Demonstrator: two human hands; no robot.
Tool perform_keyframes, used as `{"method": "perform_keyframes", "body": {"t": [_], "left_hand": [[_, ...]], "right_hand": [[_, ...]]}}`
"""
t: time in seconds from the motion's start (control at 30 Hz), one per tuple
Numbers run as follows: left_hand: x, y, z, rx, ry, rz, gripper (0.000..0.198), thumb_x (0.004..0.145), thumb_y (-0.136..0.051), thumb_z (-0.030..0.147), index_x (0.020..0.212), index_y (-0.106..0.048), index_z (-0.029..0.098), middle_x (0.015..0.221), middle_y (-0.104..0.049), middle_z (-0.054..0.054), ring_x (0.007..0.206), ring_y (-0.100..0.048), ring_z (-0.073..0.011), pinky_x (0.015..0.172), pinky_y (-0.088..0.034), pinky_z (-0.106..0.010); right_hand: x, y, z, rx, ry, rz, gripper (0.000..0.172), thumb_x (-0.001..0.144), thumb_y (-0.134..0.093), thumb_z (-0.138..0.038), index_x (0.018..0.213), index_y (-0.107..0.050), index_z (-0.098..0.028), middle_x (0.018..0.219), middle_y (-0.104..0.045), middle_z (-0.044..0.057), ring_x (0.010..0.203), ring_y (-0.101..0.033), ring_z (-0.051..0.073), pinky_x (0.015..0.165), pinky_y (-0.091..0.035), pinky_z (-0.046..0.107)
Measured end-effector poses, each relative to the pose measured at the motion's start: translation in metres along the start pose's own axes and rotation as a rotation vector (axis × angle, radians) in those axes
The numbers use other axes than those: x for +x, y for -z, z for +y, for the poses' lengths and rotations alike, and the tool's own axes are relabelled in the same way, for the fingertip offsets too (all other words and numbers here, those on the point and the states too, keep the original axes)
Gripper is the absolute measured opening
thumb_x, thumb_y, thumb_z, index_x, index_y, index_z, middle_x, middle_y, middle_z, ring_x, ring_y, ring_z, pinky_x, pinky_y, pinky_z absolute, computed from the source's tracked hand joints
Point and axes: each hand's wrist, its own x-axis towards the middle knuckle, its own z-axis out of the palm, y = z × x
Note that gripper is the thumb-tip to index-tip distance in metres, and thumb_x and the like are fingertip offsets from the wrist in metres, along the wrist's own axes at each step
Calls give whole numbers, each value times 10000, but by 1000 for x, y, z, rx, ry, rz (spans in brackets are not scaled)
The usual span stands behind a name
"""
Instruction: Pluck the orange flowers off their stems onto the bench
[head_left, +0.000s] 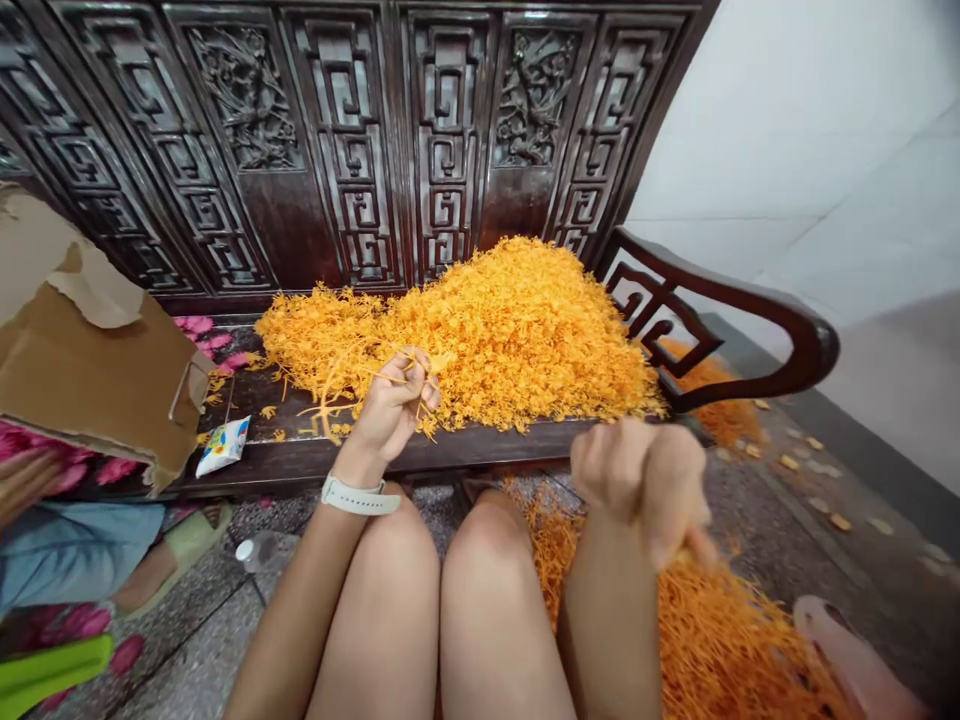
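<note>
My left hand (394, 400), with a pale watch on its wrist, pinches a few thin orange plastic flower sprigs (326, 400). It is raised in front of a large heap of small orange plastic flower pieces (525, 330) on the dark wooden bench. To the right, my right hand (645, 480) is curled closed and blurred by motion above the floor. Whatever its fingers may hold is hidden. Below it spreads a pile of thin orange plastic stems (735, 640).
A torn cardboard box (105, 370) stands at the bench's left, near pink flowers (214, 342) and a small white packet (223, 446). Another person's hand (30, 485) shows at the left edge. A curved armrest (810, 350) bounds the right. A bottle (262, 552) is on the floor.
</note>
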Motion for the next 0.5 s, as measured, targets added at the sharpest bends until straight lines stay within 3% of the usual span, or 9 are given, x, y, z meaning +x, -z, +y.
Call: {"method": "perform_keyframes", "body": {"t": [0.03,0.07,0.1,0.13,0.2,0.27,0.33,0.43,0.5], "left_hand": [[0,0,-1,18,-4,-21,229,832,-849,232,918,-642,185,651,-495,31,608,-497,-101,607,-425,-215],[0,-1,-2,39,-6,-32,253,826,-873,264,913,-653,176,669,-511,26,616,-511,-96,608,-430,-207],[0,-2,-3,61,-4,-29,279,810,-896,287,908,-664,168,698,-532,20,624,-524,-89,606,-433,-199],[0,-4,-3,83,-2,-14,304,787,-918,299,903,-673,162,741,-557,15,632,-536,-80,602,-434,-189],[-2,-7,-4,132,-10,28,330,760,-939,320,906,-695,154,832,-604,1,652,-555,-67,592,-430,-171],[-3,-9,-5,199,-2,31,338,783,-925,371,930,-715,151,849,-630,-10,672,-572,-73,597,-431,-168],[-3,-9,-7,290,14,4,377,804,-903,442,959,-724,149,791,-638,-15,670,-581,-93,607,-436,-183],[-1,-3,-10,459,-21,0,409,796,-882,499,952,-716,160,725,-646,-16,643,-582,-126,608,-439,-219],[0,2,-13,618,-85,-16,339,807,-849,473,907,-715,178,729,-663,-23,655,-592,-150,634,-456,-250]], "right_hand": [[-1,8,0,-91,-62,-15,273,982,-710,-447,803,-740,-243,560,-553,-20,414,-468,71,445,-445,186],[-1,18,3,-192,-141,85,312,968,-703,-555,876,-770,-264,591,-578,-12,449,-511,83,469,-471,193],[-1,29,9,-324,-242,295,392,955,-665,-659,962,-780,-285,643,-608,1,503,-555,102,497,-499,205],[0,40,18,-483,-357,602,493,950,-602,-742,1063,-769,-292,727,-645,25,586,-600,130,535,-531,231],[2,57,39,-849,-602,1117,657,944,-541,-790,1311,-684,-264,1023,-716,108,890,-692,218,693,-605,329],[2,63,58,-1014,-658,1269,787,918,-611,-759,1458,-572,-187,1313,-660,199,1193,-646,295,880,-601,406],[0,54,73,-969,-767,1252,796,931,-519,-820,1351,-615,-151,1248,-681,204,1132,-669,292,861,-588,396],[-3,23,86,-485,-889,849,717,938,-475,-850,1137,-639,-182,966,-729,109,814,-706,217,691,-560,325],[1,4,88,-357,-871,645,534,958,-588,-738,1002,-602,-206,818,-702,34,672,-667,171,629,-520,278]]}}
